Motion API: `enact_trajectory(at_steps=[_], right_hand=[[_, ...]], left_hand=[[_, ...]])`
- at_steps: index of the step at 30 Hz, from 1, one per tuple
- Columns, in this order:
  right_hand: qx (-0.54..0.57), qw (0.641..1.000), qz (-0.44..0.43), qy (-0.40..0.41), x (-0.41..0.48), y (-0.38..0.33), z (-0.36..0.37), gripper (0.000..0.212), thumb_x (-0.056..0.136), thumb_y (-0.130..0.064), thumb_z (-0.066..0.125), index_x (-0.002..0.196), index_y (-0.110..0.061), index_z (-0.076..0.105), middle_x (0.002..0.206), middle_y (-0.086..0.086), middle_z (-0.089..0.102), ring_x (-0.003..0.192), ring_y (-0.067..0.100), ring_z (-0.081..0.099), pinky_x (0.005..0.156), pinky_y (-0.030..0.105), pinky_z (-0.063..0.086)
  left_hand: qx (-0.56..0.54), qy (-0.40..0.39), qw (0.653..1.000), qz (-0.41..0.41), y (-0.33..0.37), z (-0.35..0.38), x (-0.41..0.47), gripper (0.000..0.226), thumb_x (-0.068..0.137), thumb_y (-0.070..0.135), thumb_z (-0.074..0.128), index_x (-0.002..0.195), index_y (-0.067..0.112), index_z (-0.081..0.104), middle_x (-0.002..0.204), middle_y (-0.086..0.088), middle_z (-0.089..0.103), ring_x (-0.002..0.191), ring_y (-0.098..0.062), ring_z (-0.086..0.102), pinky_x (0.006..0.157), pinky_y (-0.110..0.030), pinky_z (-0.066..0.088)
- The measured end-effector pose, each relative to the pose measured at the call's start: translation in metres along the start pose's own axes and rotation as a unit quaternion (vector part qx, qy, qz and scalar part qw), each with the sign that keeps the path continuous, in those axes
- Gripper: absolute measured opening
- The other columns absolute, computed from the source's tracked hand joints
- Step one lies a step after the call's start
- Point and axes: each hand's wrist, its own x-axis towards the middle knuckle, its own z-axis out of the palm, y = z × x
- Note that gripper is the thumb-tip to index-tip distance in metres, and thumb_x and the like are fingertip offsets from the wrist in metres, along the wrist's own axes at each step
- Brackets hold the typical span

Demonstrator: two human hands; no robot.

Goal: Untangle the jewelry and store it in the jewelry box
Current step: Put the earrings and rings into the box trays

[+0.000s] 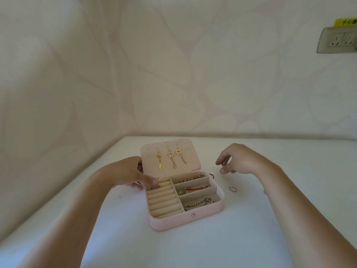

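The pink jewelry box (173, 219) is kept open on the white table (193, 248), its lid (193, 151) propped upright so that three drop earrings (171, 154) can hang from the pierced panel. It is steadied at the left hinge corner by the left hand (127, 171), whose fingers and thumb are curled round that edge. A bead chain (201, 203) is stored in the nearest right compartment and a red cord bracelet (197, 188) in the middle one. The right hand (237, 159) is held above the table, fingers loosely bent and gripping nothing, probably poised for the loose ring (232, 188) lying just right of the box.
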Motion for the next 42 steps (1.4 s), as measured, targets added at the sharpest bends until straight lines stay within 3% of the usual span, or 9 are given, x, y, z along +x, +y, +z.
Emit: enact_trajectory(at_steps=[6,9,13,17,20,23,32,38,42], right_hand=[[-0.022,0.997,-0.065,-0.048,0.004,-0.012,0.022,0.022,0.079,-0.015,0.069,0.087,-0.034,0.075,0.083,-0.016,0.066,0.078,0.008,0.065,0.073,0.022,0.05],[-0.011,0.997,-0.054,-0.048,0.005,-0.014,0.021,0.029,0.077,-0.006,0.067,0.069,-0.034,0.07,0.062,-0.018,0.065,0.061,0.0,0.061,0.06,0.015,0.047],[-0.007,0.998,-0.031,-0.056,0.006,-0.013,0.017,0.016,0.073,-0.004,0.073,0.07,-0.02,0.068,0.067,-0.005,0.068,0.059,0.01,0.063,0.065,0.026,0.053],[-0.002,1.0,-0.022,-0.002,0.003,-0.008,0.011,0.012,0.068,-0.007,0.08,0.068,-0.013,0.07,0.061,0.002,0.067,0.046,0.007,0.056,0.05,0.017,0.044],[0.108,0.984,-0.062,0.128,-0.001,-0.019,0.008,0.009,0.071,-0.006,0.079,0.07,-0.01,0.07,0.053,-0.001,0.062,0.042,0.003,0.053,0.047,0.013,0.042],[0.212,0.963,-0.136,0.098,-0.013,-0.047,0.016,0.01,0.074,-0.001,0.077,0.075,-0.009,0.07,0.06,0.001,0.066,0.048,0.005,0.061,0.053,0.013,0.048],[0.101,0.957,-0.268,0.042,-0.023,-0.085,0.07,0.009,0.072,-0.018,0.081,0.079,-0.019,0.075,0.077,-0.008,0.068,0.066,-0.003,0.057,0.063,0.011,0.045],[0.037,0.95,-0.304,0.066,-0.017,-0.082,0.082,0.006,0.075,-0.025,0.078,0.079,-0.022,0.074,0.081,-0.012,0.066,0.077,0.002,0.054,0.074,0.034,0.05],[0.033,0.949,-0.309,0.049,-0.016,-0.084,0.08,0.009,0.075,-0.023,0.079,0.082,-0.018,0.077,0.073,-0.017,0.06,0.072,0.0,0.055,0.069,0.021,0.046]], left_hand=[[0.001,-0.003,1.0,-0.002,0.0,-0.001,-0.001,0.029,0.073,0.01,0.078,0.095,0.021,0.062,0.097,-0.003,0.068,0.089,-0.018,0.067,0.088,-0.033,0.055],[0.002,-0.005,1.0,-0.002,-0.001,-0.001,-0.001,0.03,0.073,0.011,0.079,0.095,0.021,0.062,0.098,-0.003,0.068,0.091,-0.019,0.067,0.089,-0.033,0.054],[0.004,-0.007,1.0,-0.001,0.0,-0.001,0.0,0.03,0.074,0.013,0.078,0.095,0.023,0.061,0.097,0.0,0.068,0.089,-0.016,0.066,0.086,-0.03,0.054],[0.005,-0.006,1.0,0.001,-0.001,-0.001,0.0,0.028,0.074,0.012,0.078,0.094,0.022,0.061,0.099,-0.004,0.067,0.087,-0.016,0.065,0.085,-0.03,0.054],[0.011,-0.004,1.0,-0.002,-0.001,-0.001,0.001,0.029,0.073,0.012,0.078,0.096,0.018,0.062,0.107,-0.013,0.066,0.091,-0.019,0.066,0.087,-0.032,0.054],[0.015,-0.011,1.0,-0.001,-0.002,-0.002,0.001,0.03,0.073,0.012,0.079,0.099,0.016,0.063,0.111,-0.015,0.066,0.091,-0.019,0.066,0.089,-0.035,0.054],[0.016,-0.016,1.0,0.0,-0.005,-0.004,0.005,0.035,0.074,0.015,0.079,0.105,0.01,0.065,0.106,-0.016,0.067,0.087,-0.018,0.065,0.09,-0.037,0.053],[0.02,-0.012,1.0,-0.001,-0.005,-0.004,0.006,0.031,0.074,0.016,0.079,0.101,0.013,0.066,0.102,-0.012,0.068,0.083,-0.015,0.065,0.082,-0.029,0.054],[0.018,-0.01,1.0,0.0,-0.006,-0.003,0.006,0.029,0.075,0.016,0.079,0.1,0.014,0.065,0.099,-0.009,0.069,0.082,-0.013,0.066,0.083,-0.029,0.054]])
